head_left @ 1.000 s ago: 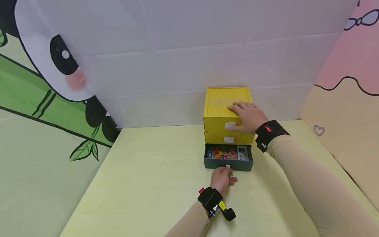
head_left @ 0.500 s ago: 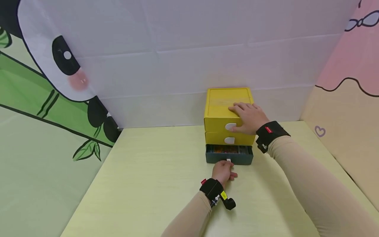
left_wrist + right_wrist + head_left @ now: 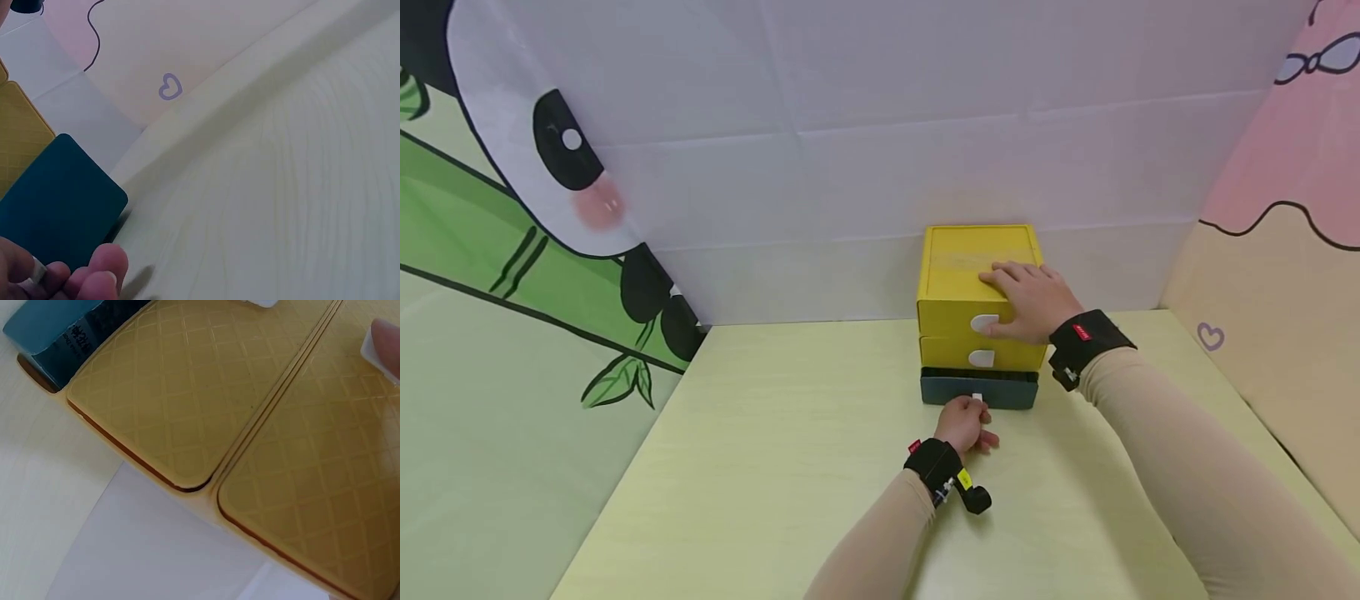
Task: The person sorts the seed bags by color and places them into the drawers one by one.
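Note:
A yellow drawer box [image 3: 962, 250] stands against the back wall, with two yellow drawers above a dark teal drawer [image 3: 940, 390]. The teal drawer sticks out a short way at the bottom. My left hand [image 3: 960, 423] pinches its small white pull tab [image 3: 977, 397] between thumb and finger; the left wrist view shows the grip at the drawer front [image 3: 62, 194]. My right hand [image 3: 1036, 300] rests on the box's top right, fingers spread over the top and thumb down at the upper white handle [image 3: 985, 322]. In the right wrist view, printed lettering [image 3: 81, 339] shows inside the drawer.
The box stands on a pale yellow tabletop [image 3: 760, 450]. Behind it rises a white cloth wall [image 3: 820, 183] with a panda drawing at left. A peach and pink panel [image 3: 1270, 317] borders the right side.
My left hand has pushed the teal drawer back toward the box, hiding the colourful printed item inside from the head view. The right hand has stayed in place on the box.

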The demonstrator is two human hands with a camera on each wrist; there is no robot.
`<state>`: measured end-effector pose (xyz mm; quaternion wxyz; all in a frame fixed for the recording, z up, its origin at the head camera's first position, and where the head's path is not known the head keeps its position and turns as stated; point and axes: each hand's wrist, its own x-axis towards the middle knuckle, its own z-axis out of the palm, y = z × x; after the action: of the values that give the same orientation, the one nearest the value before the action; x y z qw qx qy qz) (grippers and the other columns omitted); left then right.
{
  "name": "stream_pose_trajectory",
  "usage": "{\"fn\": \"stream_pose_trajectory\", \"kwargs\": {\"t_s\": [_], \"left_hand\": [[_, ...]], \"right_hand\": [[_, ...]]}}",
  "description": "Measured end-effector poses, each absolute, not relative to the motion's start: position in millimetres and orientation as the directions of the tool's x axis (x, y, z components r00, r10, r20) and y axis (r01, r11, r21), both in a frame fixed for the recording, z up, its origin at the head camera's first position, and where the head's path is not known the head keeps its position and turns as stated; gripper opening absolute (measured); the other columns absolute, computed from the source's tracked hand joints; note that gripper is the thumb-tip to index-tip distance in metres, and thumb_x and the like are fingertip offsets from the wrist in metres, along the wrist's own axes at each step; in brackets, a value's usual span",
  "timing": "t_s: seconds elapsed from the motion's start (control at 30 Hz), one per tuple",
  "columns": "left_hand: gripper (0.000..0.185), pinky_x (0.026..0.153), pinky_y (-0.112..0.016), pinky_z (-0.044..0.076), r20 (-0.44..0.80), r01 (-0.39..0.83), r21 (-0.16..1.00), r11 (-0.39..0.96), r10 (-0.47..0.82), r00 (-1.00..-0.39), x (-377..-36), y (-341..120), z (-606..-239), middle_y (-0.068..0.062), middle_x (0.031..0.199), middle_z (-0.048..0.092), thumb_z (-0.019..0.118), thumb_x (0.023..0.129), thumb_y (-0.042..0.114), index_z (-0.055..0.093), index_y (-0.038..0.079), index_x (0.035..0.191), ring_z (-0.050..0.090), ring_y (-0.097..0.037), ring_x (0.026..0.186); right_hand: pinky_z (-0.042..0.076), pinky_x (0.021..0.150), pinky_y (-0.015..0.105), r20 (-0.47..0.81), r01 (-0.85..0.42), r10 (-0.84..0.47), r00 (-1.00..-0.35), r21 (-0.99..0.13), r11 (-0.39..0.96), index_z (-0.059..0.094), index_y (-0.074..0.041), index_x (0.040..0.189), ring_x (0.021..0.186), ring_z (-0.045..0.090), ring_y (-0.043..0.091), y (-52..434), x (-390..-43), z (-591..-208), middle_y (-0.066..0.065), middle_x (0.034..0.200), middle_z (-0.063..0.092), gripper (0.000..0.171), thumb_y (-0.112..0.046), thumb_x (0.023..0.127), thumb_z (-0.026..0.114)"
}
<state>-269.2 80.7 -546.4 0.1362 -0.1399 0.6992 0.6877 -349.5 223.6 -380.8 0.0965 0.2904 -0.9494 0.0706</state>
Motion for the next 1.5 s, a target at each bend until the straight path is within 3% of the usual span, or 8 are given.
{"fn": "stream_pose_trajectory", "kwargs": {"t_s": [0.4, 0.83, 1.27, 1.5], "left_hand": [[0.023, 0.045, -0.023, 0.047, -0.383, -0.383, 0.920, 0.088, -0.010, -0.924, -275.1, 80.4, -546.7, -0.010, 0.084, 0.062, 0.043, 0.103, 0.023, 0.057, 0.005, 0.108, 0.063, -0.019, 0.055], [0.019, 0.050, -0.023, 0.049, -0.350, -0.350, 0.932, 0.099, -0.014, -0.936, -285.6, 84.3, -546.2, -0.011, 0.083, 0.062, 0.044, 0.102, 0.020, 0.055, 0.004, 0.101, 0.062, -0.018, 0.056], [0.021, 0.048, -0.021, 0.048, -0.343, -0.341, 0.931, 0.131, -0.008, -0.939, -290.9, 87.5, -551.3, -0.008, 0.082, 0.062, 0.042, 0.103, 0.021, 0.055, 0.005, 0.100, 0.061, -0.017, 0.054], [0.022, 0.042, -0.022, 0.045, -0.332, -0.326, 0.910, 0.257, -0.021, -0.943, -298.7, 89.9, -554.1, -0.006, 0.074, 0.060, 0.040, 0.103, 0.017, 0.057, 0.004, 0.095, 0.059, -0.015, 0.047]], "right_hand": [[0.018, 0.109, 0.061, 0.218, -0.588, -0.562, -0.798, -0.078, 0.805, 0.041, -0.013, 0.146, 0.136, 0.031, 0.040, 225.6, -352.4, -382.0, 0.016, 0.150, 0.035, 0.080, -0.053, 0.082, 0.069], [0.018, 0.109, 0.061, 0.192, -0.606, -0.577, -0.794, -0.157, 0.780, 0.042, -0.010, 0.145, 0.138, 0.029, 0.040, 231.9, -356.9, -377.1, 0.019, 0.149, 0.036, 0.060, -0.045, 0.097, 0.051], [0.020, 0.109, 0.059, 0.172, -0.630, -0.613, -0.771, -0.067, 0.774, 0.040, -0.012, 0.147, 0.139, 0.029, 0.038, 233.8, -359.2, -378.0, 0.019, 0.149, 0.036, 0.060, -0.046, 0.098, 0.048], [0.021, 0.108, 0.061, 0.156, -0.637, -0.625, -0.765, -0.041, 0.769, 0.040, -0.012, 0.147, 0.138, 0.030, 0.039, 233.2, -357.7, -375.6, 0.019, 0.149, 0.037, 0.058, -0.044, 0.099, 0.047]]}}
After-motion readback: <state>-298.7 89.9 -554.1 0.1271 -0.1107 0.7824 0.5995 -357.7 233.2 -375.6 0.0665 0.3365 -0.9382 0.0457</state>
